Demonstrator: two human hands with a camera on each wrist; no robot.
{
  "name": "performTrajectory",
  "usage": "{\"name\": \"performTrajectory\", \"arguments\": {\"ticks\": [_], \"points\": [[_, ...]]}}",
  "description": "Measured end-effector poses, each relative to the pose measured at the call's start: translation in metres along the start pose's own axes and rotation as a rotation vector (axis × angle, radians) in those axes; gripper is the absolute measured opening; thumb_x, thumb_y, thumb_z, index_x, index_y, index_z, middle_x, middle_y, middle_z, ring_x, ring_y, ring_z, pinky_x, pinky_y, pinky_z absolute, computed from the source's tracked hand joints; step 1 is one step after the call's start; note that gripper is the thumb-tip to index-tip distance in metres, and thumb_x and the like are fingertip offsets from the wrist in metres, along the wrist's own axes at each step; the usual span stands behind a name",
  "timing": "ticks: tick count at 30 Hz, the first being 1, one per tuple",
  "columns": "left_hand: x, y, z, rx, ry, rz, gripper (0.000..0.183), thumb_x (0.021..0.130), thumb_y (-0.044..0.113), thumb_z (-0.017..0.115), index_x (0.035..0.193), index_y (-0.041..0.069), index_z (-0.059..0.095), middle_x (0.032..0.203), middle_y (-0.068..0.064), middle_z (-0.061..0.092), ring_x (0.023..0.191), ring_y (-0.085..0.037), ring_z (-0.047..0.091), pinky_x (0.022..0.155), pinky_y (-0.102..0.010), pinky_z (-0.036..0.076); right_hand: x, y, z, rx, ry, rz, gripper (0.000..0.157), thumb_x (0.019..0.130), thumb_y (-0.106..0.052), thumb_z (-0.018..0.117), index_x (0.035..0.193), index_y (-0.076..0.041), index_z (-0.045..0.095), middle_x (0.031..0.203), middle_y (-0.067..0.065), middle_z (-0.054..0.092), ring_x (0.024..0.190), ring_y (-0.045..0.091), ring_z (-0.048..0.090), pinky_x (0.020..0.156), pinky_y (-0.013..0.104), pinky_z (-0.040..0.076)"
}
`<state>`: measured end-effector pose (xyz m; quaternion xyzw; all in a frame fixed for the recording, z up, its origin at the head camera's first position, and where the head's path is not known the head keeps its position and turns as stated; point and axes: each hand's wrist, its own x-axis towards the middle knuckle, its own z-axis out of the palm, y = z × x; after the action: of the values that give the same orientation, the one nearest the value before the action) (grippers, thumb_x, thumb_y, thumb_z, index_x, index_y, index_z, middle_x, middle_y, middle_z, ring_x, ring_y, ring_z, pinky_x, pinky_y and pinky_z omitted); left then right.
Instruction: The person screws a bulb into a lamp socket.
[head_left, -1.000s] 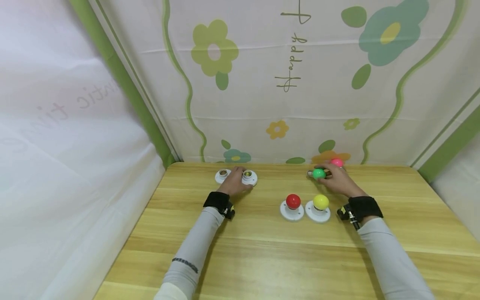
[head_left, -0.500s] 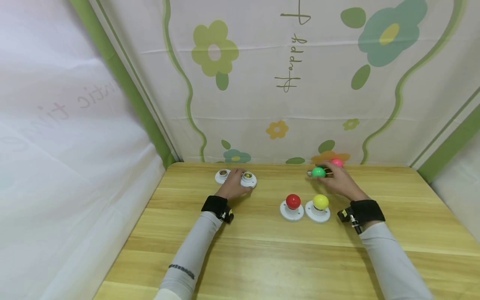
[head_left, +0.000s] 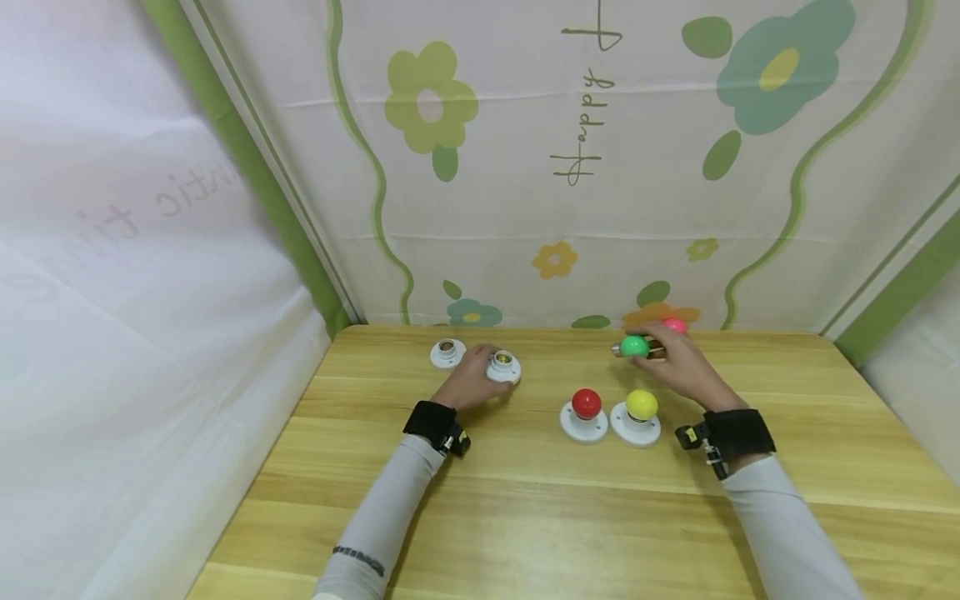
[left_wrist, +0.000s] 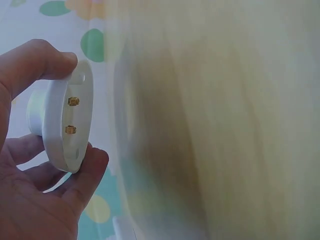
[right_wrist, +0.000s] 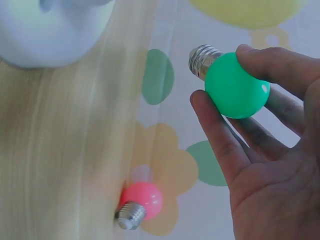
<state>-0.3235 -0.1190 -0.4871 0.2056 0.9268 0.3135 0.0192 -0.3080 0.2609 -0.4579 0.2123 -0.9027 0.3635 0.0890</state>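
Green bulb (right_wrist: 235,86): pinched between thumb and curled fingers (right_wrist: 220,130) of the right hand (head_left: 678,367), clear of the counter (head_left: 525,517), behind and just right of the red bulb (head_left: 587,402). Metal screw cap bare and pointing left, away from the palm.

White socket base (left_wrist: 67,120): gripped by its rim in the left hand (head_left: 468,383), thumb on the upper edge, fingers curled under the lower. Tilted up so that the underside with its two brass contacts faces the left wrist camera. Left of and slightly behind the red bulb.

Judged as the pick-up step of pairing a loose bulb with an empty base: both parts in hand, well apart, not yet brought together. Calls next for turning the base mouth toward the bulb, lining the screw cap up with the opening, then twisting while holding the rim steady.

Both forearms stretched forward and low over the counter, wrists near the surface. Right palm turned inward, left palm cupped around the base.

Elsewhere: second empty socket (head_left: 447,352) far left of the red bulb; yellow bulb (head_left: 641,404) seated in its own base just right of it; pink bulb (right_wrist: 142,197) lying loose behind and to the right, against the flowered backdrop.
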Motion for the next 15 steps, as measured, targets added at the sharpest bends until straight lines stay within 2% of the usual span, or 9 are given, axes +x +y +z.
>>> {"name": "performTrajectory", "arguments": {"ticks": [5,10,15], "points": [[-0.003,0.005,0.002,-0.008,0.003,0.015,0.072,0.08,0.039,0.074,0.138,0.007,0.047,0.139,-0.011,0.044,0.119,-0.023,0.046,0.099,-0.037,0.045,-0.001,-0.007,-0.001,-0.034,0.015,-0.053,0.045,0.088,-0.016,0.071,0.13,-0.011,0.057,0.119,0.008,0.057,0.099,0.026,0.058,0.083,0.048,0.055],[-0.006,0.011,0.006,-0.038,0.02,0.043,0.072,0.08,0.036,0.075,0.138,0.005,0.047,0.137,-0.011,0.045,0.115,-0.022,0.049,0.098,-0.037,0.046,-0.001,-0.016,-0.003,-0.059,0.019,-0.093,0.047,0.087,-0.017,0.072,0.132,-0.01,0.057,0.121,0.009,0.057,0.102,0.027,0.058,0.083,0.05,0.054],[-0.008,0.018,0.009,-0.071,0.017,0.051,0.075,0.079,0.033,0.077,0.14,0.003,0.044,0.138,-0.011,0.046,0.119,-0.022,0.048,0.101,-0.037,0.044,-0.002,-0.028,-0.005,-0.063,0.016,-0.116,0.052,0.087,-0.019,0.073,0.134,-0.009,0.054,0.12,0.009,0.058,0.099,0.026,0.059,0.082,0.05,0.054]]}}
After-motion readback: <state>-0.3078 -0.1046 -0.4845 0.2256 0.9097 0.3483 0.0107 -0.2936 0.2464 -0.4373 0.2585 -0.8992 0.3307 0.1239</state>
